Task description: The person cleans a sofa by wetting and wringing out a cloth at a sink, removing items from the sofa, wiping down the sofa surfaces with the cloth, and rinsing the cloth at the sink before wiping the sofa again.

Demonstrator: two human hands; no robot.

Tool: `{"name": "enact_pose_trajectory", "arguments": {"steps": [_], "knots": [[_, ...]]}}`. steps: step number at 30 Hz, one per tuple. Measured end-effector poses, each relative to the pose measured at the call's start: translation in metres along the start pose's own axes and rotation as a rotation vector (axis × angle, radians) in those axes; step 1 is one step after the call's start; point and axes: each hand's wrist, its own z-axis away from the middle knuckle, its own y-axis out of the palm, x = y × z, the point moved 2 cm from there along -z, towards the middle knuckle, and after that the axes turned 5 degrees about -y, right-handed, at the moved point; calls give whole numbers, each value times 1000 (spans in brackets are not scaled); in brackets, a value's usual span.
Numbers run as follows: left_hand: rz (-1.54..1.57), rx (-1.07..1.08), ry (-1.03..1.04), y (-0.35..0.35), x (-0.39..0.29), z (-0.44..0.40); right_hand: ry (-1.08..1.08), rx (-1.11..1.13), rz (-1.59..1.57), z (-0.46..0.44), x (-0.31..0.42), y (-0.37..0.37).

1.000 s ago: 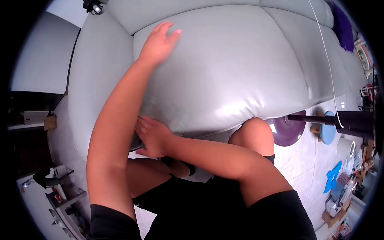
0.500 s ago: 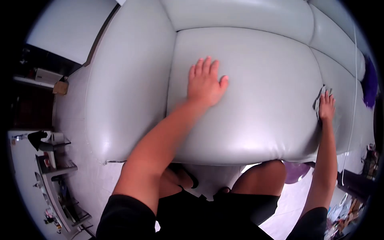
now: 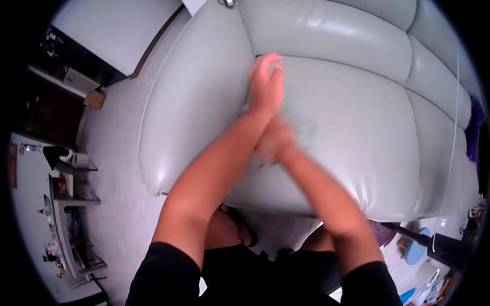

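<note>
A grey leather sofa point(image 3: 357, 132) fills the upper middle of the head view. My left hand point(image 3: 266, 84) is over the inner left edge of the seat, near the armrest, fingers bent and apart, holding nothing. Just below it and partly behind my left wrist is my right hand point(image 3: 277, 140), smeared by motion over the seat. Its fingers are hidden. A faint greenish-grey blur shows on the seat beside it, and a small dark edge under it; whether a cloth is in the hand cannot be made out.
A white cord point(image 3: 451, 153) hangs at the right. A blue stool point(image 3: 417, 246), a purple round base point(image 3: 383, 232) and a dark upright object point(image 3: 446, 250) stand beyond the sofa's front. A cardboard box point(image 3: 94, 99) and a grey table point(image 3: 76, 203) are at the left.
My right hand has swept from the far right of the seat, where it pressed a grey cloth, to the left beside my left wrist. My left hand's fingers have bent. The view has shifted.
</note>
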Motion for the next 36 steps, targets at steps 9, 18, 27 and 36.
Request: {"name": "enact_pose_trajectory", "arguments": {"steps": [9, 18, 27, 36], "knots": [[9, 96, -97, 19, -9, 13, 215, -408, 332, 115, -105, -66], [-872, 289, 260, 39, 55, 78, 1240, -273, 447, 332, -401, -197], [-759, 262, 263, 40, 58, 77, 870, -229, 436, 33, -316, -171], [-445, -29, 496, 24, 99, 91, 26, -19, 236, -81, -107, -26]]}}
